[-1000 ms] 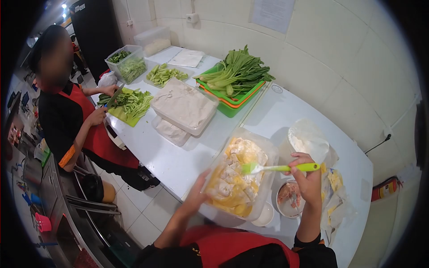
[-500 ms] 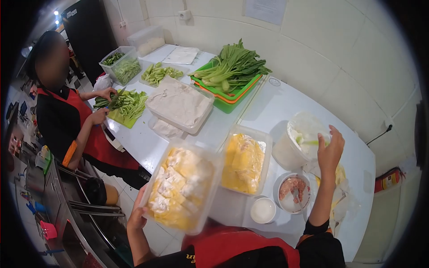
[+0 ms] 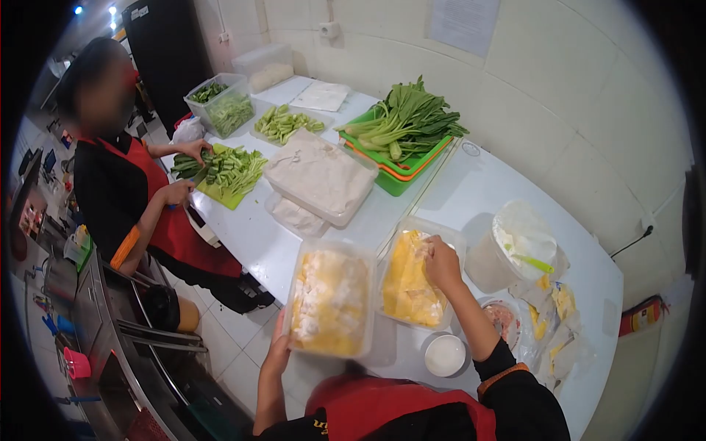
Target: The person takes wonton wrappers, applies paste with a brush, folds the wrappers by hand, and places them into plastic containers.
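One tub [image 3: 331, 301] is clasped by the left hand [image 3: 278, 345]; over another container [image 3: 441, 227] the right hand [image 3: 441, 263] is curled, its pinch unclear.

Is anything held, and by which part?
The left grip holds a clear rectangular plastic container by its near-left corner; for the right grip, I cannot tell.

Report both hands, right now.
Left hand: closed on the side of a clear plastic container, holding it.
Right hand: over the yellow sheets in a second container; grip hidden, so open or closed cannot be told.
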`<state>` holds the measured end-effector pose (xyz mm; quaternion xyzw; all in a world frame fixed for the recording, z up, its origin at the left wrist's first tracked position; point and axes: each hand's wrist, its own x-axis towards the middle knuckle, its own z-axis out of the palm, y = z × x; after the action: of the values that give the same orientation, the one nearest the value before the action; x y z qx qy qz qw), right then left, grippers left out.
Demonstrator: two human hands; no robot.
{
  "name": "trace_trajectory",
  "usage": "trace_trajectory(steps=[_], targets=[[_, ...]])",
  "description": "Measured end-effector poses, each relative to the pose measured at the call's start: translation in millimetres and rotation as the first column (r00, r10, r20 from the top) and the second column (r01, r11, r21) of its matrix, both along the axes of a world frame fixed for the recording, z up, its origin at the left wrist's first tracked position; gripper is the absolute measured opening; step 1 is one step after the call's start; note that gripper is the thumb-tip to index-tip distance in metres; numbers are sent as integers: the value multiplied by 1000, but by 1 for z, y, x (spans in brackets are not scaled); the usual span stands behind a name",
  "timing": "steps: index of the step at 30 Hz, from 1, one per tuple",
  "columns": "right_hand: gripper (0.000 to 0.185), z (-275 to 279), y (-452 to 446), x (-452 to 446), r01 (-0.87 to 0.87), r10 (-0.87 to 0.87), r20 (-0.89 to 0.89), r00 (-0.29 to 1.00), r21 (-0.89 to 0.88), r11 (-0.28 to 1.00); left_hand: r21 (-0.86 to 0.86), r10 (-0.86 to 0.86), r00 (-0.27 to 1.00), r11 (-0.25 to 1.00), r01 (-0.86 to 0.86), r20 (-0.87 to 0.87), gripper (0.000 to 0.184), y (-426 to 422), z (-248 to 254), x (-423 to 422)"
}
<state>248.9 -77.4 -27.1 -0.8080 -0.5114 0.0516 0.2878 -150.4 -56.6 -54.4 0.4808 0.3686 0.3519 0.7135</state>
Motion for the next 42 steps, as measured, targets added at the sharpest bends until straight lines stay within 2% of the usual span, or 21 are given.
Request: trace_trajectory(steps=[2,5,6,9,12,13,14,16,17,19,20,22,23,25,27,28,30,33,36,39,42], targets=[[26,13,-1,-1,26,-27,-76,997,-11,1000,95,39,982,995,-21,-187,65,4,15,19],[26,24,-3,-8,23,-8,-176,984,83,996,521,144,732,792,319,-666,57,15,11,8],[26,30,-5,-10,6,22,-222,975,126,992,524,163,768,815,249,-619,52,17,4,8],[24,58,-16,-20,-65,176,-453,874,250,966,677,404,648,695,242,-646,54,17,15,21],[25,105,-32,-41,-116,368,-685,629,385,916,797,444,799,599,72,-405,58,18,62,55],[25,118,-38,-49,-120,426,-739,522,431,894,628,200,952,778,-12,-230,59,18,58,71],[26,125,-44,-57,-78,423,-756,500,448,891,405,-4,999,914,-10,33,61,16,54,89],[28,135,-54,-69,6,426,-777,463,483,875,60,-150,983,988,144,107,73,-4,74,135],[28,131,-58,-71,17,408,-784,467,470,883,-66,-238,885,956,286,401,75,-15,67,147],[28,108,-68,-73,41,371,-797,476,441,896,-156,-196,462,771,618,865,81,-34,43,161],[25,96,-74,-73,58,311,-803,509,392,918,-150,-191,406,725,672,894,78,-31,38,166],[23,86,-91,-75,68,151,-713,685,269,961,-153,-149,306,620,770,940,72,-35,35,171],[23,82,-100,-77,84,70,-652,755,201,976,-268,-180,470,626,733,864,68,-38,35,171],[26,80,-117,-75,35,100,-581,808,216,976,-459,-244,743,654,601,624,62,-36,45,171],[30,76,-137,-65,-10,110,-409,906,240,971,-580,-176,827,636,509,533,53,-32,42,165],[33,83,-151,-58,-80,86,-431,898,33,996,-634,-140,865,627,454,481,48,-29,40,163],[40,102,-180,-46,-225,34,-459,888,-370,901,-511,-149,899,779,364,412,42,-27,53,163],[50,88,-209,-56,-402,223,-343,912,-651,644,-403,-153,940,874,273,304,36,-27,58,170],[55,54,-225,-71,-310,279,-174,944,-756,576,-387,-140,956,892,235,259,33,-29,60,176],[53,68,-218,-66,-364,112,-364,924,-757,542,-369,-142,959,901,227,244,28,-32,65,178],[52,124,-197,-57,-410,-41,-585,810,-616,673,-325,-215,959,908,266,182,25,-34,74,175]])
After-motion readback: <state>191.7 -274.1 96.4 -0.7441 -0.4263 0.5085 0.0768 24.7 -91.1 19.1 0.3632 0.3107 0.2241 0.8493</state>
